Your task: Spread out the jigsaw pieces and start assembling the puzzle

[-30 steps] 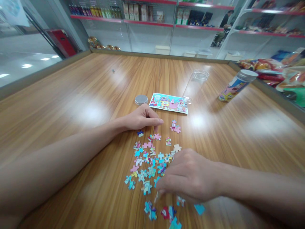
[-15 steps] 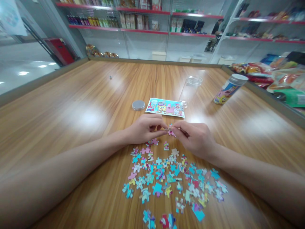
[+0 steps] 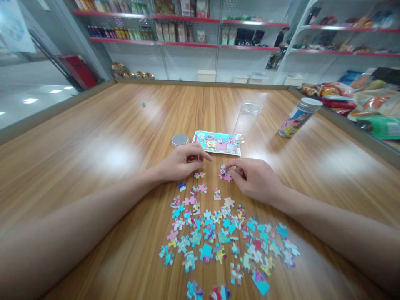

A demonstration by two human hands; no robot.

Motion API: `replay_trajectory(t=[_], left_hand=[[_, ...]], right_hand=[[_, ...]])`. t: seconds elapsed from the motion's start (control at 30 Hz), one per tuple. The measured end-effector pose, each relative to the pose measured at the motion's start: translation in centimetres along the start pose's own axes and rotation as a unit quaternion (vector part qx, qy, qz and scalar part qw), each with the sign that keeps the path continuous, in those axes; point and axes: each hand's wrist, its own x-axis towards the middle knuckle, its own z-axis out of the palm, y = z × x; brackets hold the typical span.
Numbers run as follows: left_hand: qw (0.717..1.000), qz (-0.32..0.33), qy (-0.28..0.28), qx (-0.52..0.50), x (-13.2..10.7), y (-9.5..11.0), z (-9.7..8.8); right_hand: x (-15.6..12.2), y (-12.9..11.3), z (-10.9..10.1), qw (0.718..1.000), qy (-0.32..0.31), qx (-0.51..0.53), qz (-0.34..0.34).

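My left hand (image 3: 183,161) hovers low over the table with thumb and index finger apart and nothing visible between them. Just below it lies a small yellow and pink puzzle piece (image 3: 199,175). My right hand (image 3: 254,178) has thumb and index finger bent against the right edge of a few pink puzzle pieces (image 3: 223,174) showing a cartoon face; its other fingers are curled under. Many loose jigsaw pieces (image 3: 206,252), mostly blue, pink and yellow, spread across the near table. Beyond my hands lies a picture card (image 3: 220,143) with cartoon figures, partly behind my left hand.
A round grey lid (image 3: 180,140) sits left of the card. Behind it to the right are a clear jar (image 3: 248,116) and a printed cylindrical can (image 3: 298,118). Packaged goods (image 3: 350,96) lie past the table's right edge. Shelves and a distant person (image 3: 278,43) are at the back.
My hands, pinched together over the pink pieces before, have separated. My left hand has drawn back leftward and its fingers have opened, while my right stays by the pieces.
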Motion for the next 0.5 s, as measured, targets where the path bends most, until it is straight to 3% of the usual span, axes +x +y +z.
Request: replay_trajectory(t=[0.1,0.2,0.5], left_hand=[[0.991,0.019,-0.127,-0.042,-0.1,-0.2,-1.4],[0.984,0.046,-0.172,-0.016,-0.2,-0.2,-1.9],[0.994,0.055,-0.089,0.038,-0.1,-0.2,-0.8]], right_hand=[[0.0,0.1,0.0,1.0,-0.004,0.005,0.002],[0.0,0.1,0.1,1.0,-0.009,0.004,0.004],[0.1,0.0,0.2,1.0,-0.014,0.01,0.011]])
